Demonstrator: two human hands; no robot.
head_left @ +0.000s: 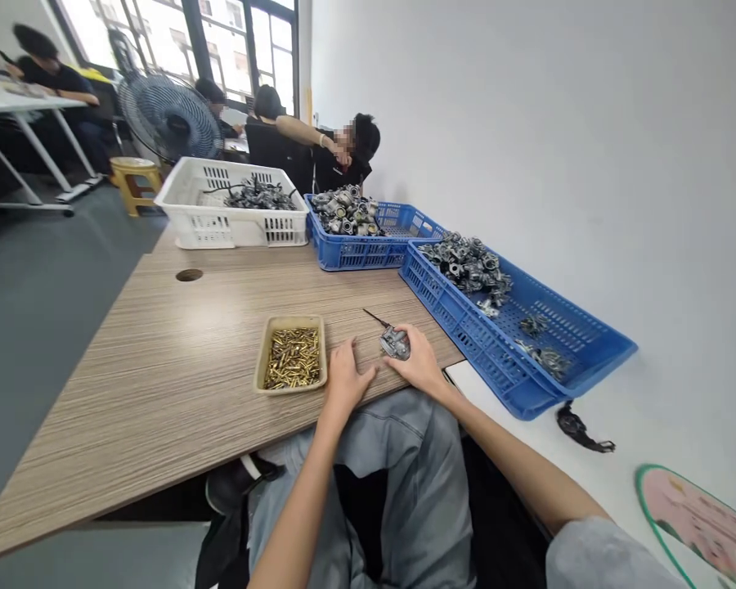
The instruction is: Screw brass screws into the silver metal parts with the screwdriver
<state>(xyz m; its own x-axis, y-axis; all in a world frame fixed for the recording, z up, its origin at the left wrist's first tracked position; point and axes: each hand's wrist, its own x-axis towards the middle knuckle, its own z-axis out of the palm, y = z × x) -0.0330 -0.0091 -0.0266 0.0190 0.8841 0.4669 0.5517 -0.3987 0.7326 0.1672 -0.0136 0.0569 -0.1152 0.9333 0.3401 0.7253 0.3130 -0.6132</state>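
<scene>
My right hand [419, 360] is closed around a small grey cast-metal part [395, 343] at the table's near edge, thumb and fingers on either side of it. A thin dark rod [375, 316] sticks out from the part toward the upper left. My left hand [344, 378] rests on the table edge with thumb and fingers apart and nothing visible in it. Just left of that hand stands a beige tray [259, 372] filled with small brass pins or jets [293, 357]; their exact kind is too small to tell.
A blue crate [466, 331] holding grey metal parts lies to the right. Behind are a second blue crate [359, 254] and a white crate [208, 225], both with metal parts. Beyond the wood-grain table [177, 360] are a fan [172, 119], a yellow stool [136, 176] and several people.
</scene>
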